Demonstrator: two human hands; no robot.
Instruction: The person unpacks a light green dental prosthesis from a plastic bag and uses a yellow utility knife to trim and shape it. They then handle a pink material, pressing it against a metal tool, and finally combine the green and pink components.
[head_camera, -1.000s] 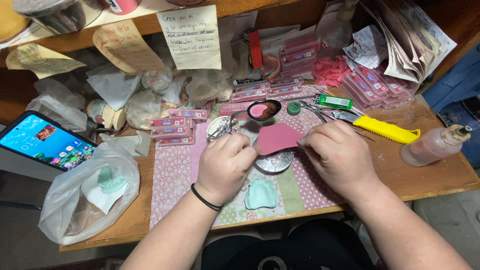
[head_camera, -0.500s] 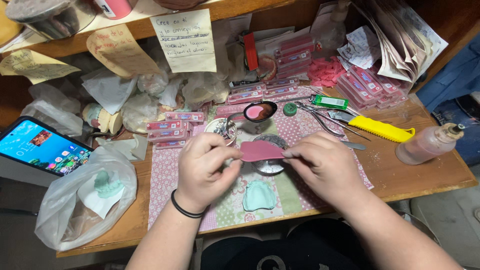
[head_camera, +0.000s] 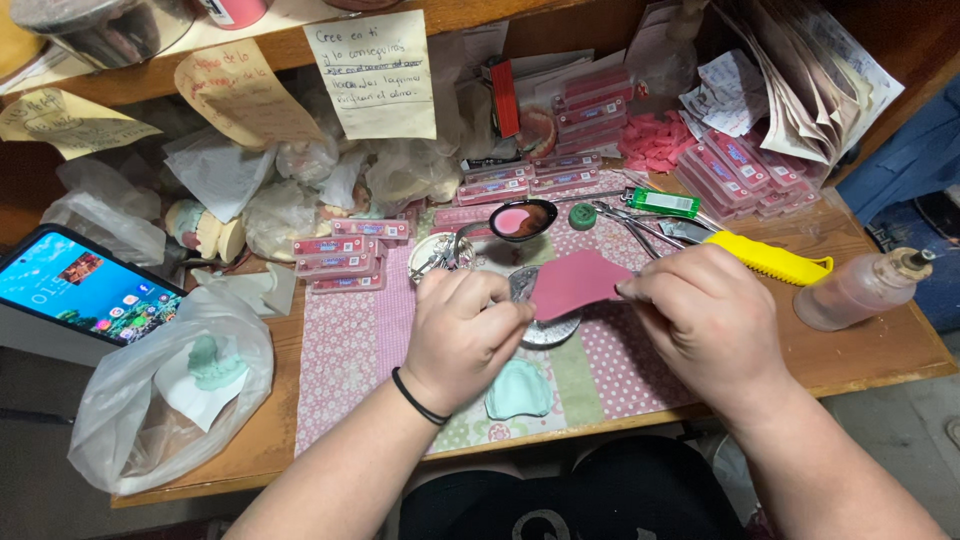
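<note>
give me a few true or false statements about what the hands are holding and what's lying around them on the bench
1. Both hands grip one pink sheet: true; the left hand and the right hand each pinch an end.
2. The sheet is held over a blue bowl: false; a round metal dish lies under it.
3. A pale green dental cast lies on the mat near the left wrist: true.
4. The yellow-handled tool is in the right hand: false; it lies on the bench beyond that hand.
5. The phone has a dark screen: false; it is lit.
</note>
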